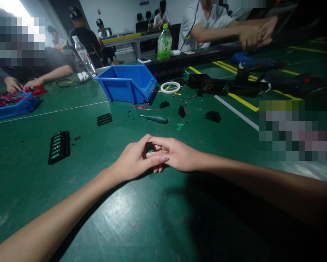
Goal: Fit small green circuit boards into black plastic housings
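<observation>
My left hand (pixel 136 158) and my right hand (pixel 176 153) meet over the green table, fingers closed together around a small black plastic part (pixel 149 146) with a bit of green circuit board showing in it. Much of the part is hidden by my fingers. Beyond my hands lies a screwdriver (pixel 157 119) with a dark green handle. To the left rests a black tray (pixel 59 147) with a row of green circuit boards. A black slotted frame (pixel 104 119) sits between the tray and the screwdriver.
A blue bin (pixel 125 85) stands behind the screwdriver, beside a white ring-shaped roll (pixel 170 87). Black parts (pixel 212 116) and small green boards (pixel 180 126) lie to the right. A co-worker's hands (pixel 254 36) are at far right; a blue tray of wires (pixel 16 105) is left.
</observation>
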### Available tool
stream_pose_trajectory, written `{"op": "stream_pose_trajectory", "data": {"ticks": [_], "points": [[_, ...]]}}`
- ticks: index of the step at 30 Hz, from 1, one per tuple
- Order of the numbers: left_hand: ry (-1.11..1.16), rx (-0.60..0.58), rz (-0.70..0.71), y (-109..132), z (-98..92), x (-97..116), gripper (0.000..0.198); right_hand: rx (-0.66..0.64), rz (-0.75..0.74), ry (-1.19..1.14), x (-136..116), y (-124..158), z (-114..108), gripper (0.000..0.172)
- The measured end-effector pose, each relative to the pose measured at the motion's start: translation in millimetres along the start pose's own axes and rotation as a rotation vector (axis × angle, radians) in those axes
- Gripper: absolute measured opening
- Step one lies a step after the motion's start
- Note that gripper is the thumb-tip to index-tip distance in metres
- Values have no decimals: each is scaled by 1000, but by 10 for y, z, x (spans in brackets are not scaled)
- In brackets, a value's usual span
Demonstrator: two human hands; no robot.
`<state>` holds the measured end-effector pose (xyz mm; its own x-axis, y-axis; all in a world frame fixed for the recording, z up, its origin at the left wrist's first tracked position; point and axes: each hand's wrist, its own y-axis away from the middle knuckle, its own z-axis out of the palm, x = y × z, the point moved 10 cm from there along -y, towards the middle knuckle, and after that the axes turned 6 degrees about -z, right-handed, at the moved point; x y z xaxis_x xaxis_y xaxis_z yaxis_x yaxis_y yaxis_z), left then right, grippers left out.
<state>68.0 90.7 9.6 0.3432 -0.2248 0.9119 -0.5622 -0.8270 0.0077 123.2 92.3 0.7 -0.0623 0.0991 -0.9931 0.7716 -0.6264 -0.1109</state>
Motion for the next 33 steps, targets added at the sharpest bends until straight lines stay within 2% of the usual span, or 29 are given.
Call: {"op": "stream_pose_trajectory", "data": {"ticks": [33], "points": [[9, -7, -5, -2, 9, -26, 30, 1, 3, 17, -1, -2, -2, 15]]}}
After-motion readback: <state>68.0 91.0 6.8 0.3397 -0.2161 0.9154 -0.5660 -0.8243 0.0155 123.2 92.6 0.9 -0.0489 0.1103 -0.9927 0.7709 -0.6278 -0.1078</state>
